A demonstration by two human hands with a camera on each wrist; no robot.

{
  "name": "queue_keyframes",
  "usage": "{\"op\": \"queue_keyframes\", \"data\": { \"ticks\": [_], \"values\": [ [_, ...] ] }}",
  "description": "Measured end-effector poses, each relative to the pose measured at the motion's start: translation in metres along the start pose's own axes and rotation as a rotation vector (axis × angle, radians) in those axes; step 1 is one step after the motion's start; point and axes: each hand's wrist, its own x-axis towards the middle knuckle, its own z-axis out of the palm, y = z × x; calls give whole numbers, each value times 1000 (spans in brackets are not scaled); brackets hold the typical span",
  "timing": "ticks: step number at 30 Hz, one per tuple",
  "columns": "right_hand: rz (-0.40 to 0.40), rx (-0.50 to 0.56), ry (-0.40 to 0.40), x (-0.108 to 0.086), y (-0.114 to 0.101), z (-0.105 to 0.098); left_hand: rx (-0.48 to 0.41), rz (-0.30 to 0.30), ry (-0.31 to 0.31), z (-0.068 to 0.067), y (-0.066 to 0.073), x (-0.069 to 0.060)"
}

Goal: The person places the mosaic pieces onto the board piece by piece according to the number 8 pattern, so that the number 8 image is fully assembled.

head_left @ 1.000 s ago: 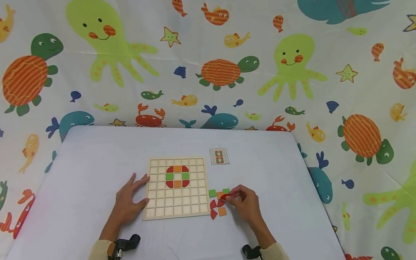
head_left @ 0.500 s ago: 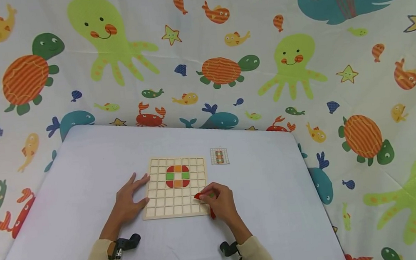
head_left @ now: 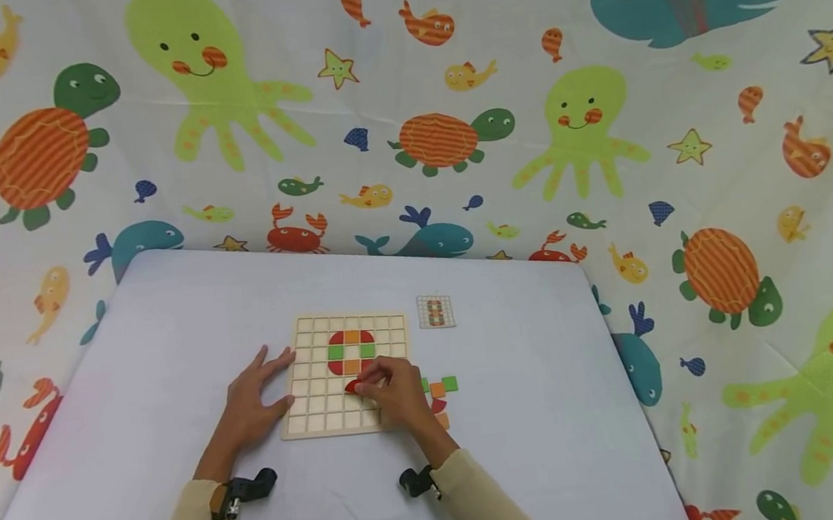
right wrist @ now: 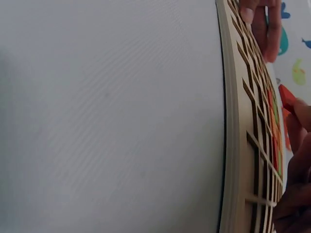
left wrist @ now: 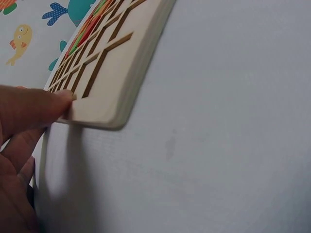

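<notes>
A wooden grid board (head_left: 312, 423) lies on the white table, with a ring of red, orange and green pieces set in its upper middle. My left hand (head_left: 247, 402) rests at the board's left edge, fingers spread; in the left wrist view its thumb (left wrist: 53, 104) touches the rim near a corner. Over the board, just below the ring, my right hand (head_left: 397, 391) pinches a red rounded piece (head_left: 352, 387) between thumb and fingertips. The right wrist view shows this red piece (right wrist: 286, 96) held above the grid. The hand hides part of the ring and the board's right side.
Loose pieces lie right of the board, among them a green square (head_left: 450, 384), an orange square (head_left: 437, 389) and a red piece (head_left: 438, 406); the right hand partly covers this group. A small pattern card (head_left: 436, 312) lies beyond the board's upper right. A sea-animal cloth (head_left: 428, 66) hangs behind.
My right hand has moved left from the loose pieces to over the board, carrying the red piece towards the ring. The left hand stays at the board's edge.
</notes>
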Motion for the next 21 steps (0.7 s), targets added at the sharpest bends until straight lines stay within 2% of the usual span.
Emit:
{"op": "queue_keyframes", "data": {
  "ticks": [10, 21],
  "values": [
    [11, -144, 8, 13, -11, 26, -3, -14, -9, 0, 0, 0],
    [-6, -233, 13, 15, -16, 34, -1, 17, 2, 0, -1, 0]
  ]
}}
